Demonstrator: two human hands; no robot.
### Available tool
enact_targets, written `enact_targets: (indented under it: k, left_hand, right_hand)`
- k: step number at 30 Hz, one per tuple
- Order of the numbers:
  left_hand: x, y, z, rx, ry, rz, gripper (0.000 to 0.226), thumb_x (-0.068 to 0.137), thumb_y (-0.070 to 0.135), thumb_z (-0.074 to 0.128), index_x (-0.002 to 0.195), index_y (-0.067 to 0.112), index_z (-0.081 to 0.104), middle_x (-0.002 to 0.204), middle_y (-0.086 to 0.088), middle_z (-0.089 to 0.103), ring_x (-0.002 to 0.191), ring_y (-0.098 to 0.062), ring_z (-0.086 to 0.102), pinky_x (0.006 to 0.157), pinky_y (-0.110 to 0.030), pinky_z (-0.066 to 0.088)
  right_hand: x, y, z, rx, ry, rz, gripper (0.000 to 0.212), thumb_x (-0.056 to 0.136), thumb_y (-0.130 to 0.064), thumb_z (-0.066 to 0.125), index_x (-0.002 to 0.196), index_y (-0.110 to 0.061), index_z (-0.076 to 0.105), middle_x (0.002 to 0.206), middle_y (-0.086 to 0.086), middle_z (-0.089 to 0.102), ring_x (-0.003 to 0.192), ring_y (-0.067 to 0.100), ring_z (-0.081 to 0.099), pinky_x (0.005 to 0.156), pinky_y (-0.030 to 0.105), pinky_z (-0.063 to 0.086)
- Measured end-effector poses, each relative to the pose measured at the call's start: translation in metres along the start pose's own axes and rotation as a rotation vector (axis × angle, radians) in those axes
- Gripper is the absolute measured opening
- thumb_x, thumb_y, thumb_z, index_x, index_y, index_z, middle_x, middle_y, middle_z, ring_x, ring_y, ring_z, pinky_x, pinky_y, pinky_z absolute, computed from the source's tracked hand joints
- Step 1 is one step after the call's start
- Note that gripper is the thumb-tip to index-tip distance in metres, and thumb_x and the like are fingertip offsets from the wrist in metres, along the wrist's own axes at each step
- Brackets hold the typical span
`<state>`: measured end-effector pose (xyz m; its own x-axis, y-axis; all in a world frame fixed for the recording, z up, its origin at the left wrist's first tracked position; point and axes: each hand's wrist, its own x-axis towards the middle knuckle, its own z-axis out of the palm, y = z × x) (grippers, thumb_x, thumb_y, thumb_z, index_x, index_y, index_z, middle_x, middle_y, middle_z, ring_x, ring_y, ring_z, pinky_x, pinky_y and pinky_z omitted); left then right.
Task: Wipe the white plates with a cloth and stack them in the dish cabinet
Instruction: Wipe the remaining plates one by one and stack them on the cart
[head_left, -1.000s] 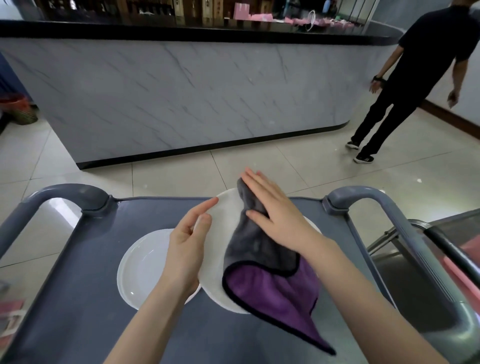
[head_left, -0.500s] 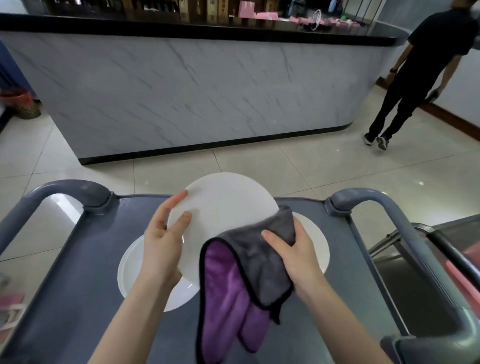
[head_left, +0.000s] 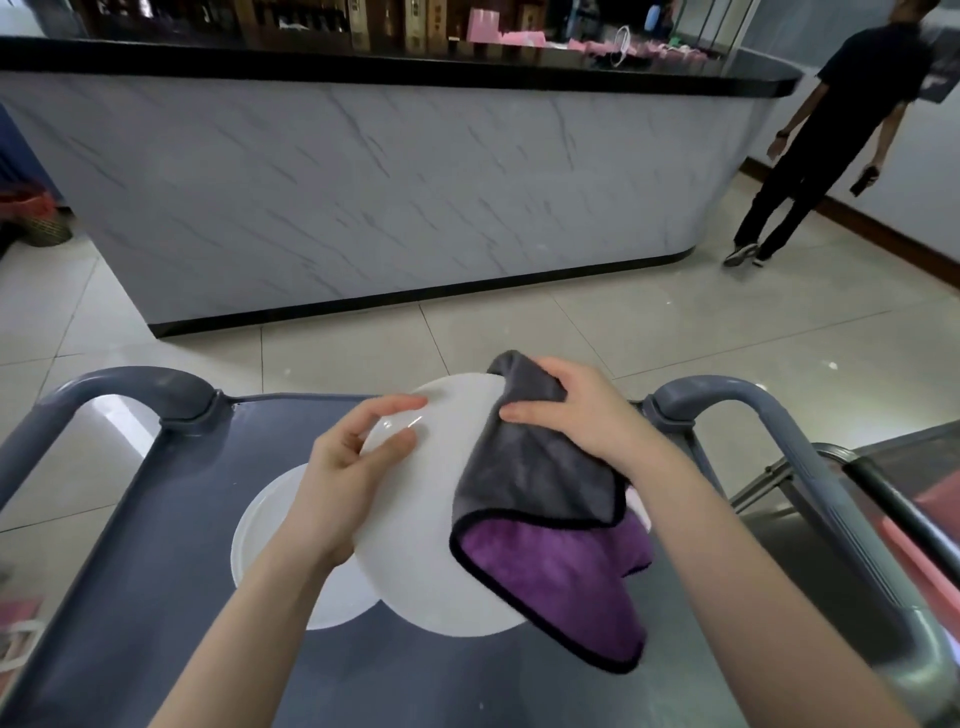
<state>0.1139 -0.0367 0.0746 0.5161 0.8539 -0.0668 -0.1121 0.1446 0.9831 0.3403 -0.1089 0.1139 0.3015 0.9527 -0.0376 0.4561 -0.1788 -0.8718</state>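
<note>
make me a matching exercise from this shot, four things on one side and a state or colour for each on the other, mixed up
Things:
1 left hand
2 right hand
3 cloth
4 lower plate

States:
a lies flat on the cart
b grips the cloth
c grey one side, purple the other
d holds the raised plate by its edge

Pairs: 1-d; 2-b; 3-c; 4-a

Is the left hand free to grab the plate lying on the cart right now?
Probably not yet: the left hand grips the raised plate, which overhangs the lower plate; only that plate's left side lies uncovered.
</note>
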Motion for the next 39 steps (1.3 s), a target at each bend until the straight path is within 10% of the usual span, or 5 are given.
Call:
enact_targets:
  k: [6, 16, 27, 34, 39]
  left_hand:
    - [0.004, -0.003, -0.008, -0.111, 0.175, -0.006, 0.036, 0.098, 0.005, 0.061, 0.094, 0.038, 0.075, 0.112, 0.004, 0.073, 0.084, -0.019, 0.069, 0.071, -0.034, 0.059]
    - [0.011, 0.003, 0.001, 0.148, -0.073, 0.024, 0.038, 0.097, 0.005, 0.063, 0.085, 0.039, 0.075, 0.094, 0.011, 0.073, 0.079, -0.014, 0.065, 0.069, -0.030, 0.054]
    - [-0.002, -0.027, 0.024, -0.150, 0.372, -0.013, 0.038, 0.101, 0.008, 0.055, 0.100, 0.043, 0.071, 0.107, 0.000, 0.071, 0.087, -0.030, 0.061, 0.083, -0.043, 0.051]
    - [0.013, -0.019, -0.007, 0.176, -0.103, -0.009, 0.073, 0.100, 0.015, 0.060, 0.144, 0.065, 0.028, 0.113, 0.005, 0.075, 0.102, -0.017, 0.073, 0.086, -0.034, 0.057]
    - [0.030, -0.004, 0.005, 0.620, -0.242, 0.139, 0.044, 0.099, 0.028, 0.063, 0.129, 0.059, 0.051, 0.123, 0.043, 0.057, 0.118, 0.016, 0.052, 0.098, -0.010, 0.041]
  right_hand:
    - [-0.055, 0.032, 0.043, 0.359, 0.394, 0.192, 0.014, 0.084, -0.017, 0.076, 0.096, -0.021, 0.068, 0.081, -0.013, 0.072, 0.072, -0.005, 0.065, 0.056, 0.004, 0.043]
    - [0.022, -0.012, 0.001, -0.144, -0.138, -0.043, 0.034, 0.076, -0.028, 0.084, 0.107, -0.023, 0.070, 0.099, -0.008, 0.073, 0.092, 0.005, 0.067, 0.079, 0.019, 0.052]
    - [-0.052, 0.048, 0.069, 0.742, 0.537, 0.451, 0.018, 0.084, -0.019, 0.077, 0.100, -0.017, 0.069, 0.092, 0.002, 0.076, 0.086, 0.019, 0.072, 0.075, 0.030, 0.059]
    - [-0.025, 0.044, 0.011, 0.271, 0.264, 0.121, 0.021, 0.078, -0.012, 0.081, 0.092, -0.022, 0.069, 0.081, -0.007, 0.073, 0.076, 0.005, 0.067, 0.065, 0.020, 0.053]
    - [0.004, 0.019, -0.006, -0.028, -0.066, -0.011, 0.022, 0.076, -0.020, 0.084, 0.087, -0.031, 0.068, 0.078, -0.017, 0.070, 0.075, -0.002, 0.064, 0.069, 0.018, 0.051]
